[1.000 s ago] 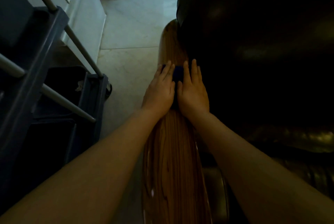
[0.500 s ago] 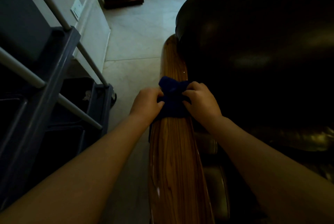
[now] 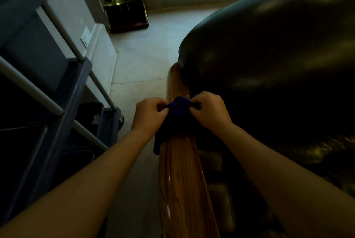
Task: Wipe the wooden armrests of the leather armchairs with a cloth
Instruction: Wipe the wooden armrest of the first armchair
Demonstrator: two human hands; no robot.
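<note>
Both hands are up on the long, glossy striped-wood armrest [image 3: 182,176] of the dark leather armchair [image 3: 269,68]. The left hand [image 3: 148,115] pinches one edge of the dark blue cloth [image 3: 177,111], and the right hand [image 3: 210,111] pinches the other. Each grip is closed tight on the fabric, fingers curled in. The cloth is bunched and lifted between them. Its upper part is held above the wood about midway along the armrest, and its lower corner droops over the outer, left side. Looks like a refold or a regrip, not a wiping stroke.

How far along? Hard to call. The near stretch of wood shines with highlights, but I can't tell wiped from unwiped in this dim light. The far, rounded end beyond the hands looks yet to be reached, and any other armrest is out of sight. A grey service cart [image 3: 63,91] stands close on the left, on the pale tiled floor [image 3: 138,64].
</note>
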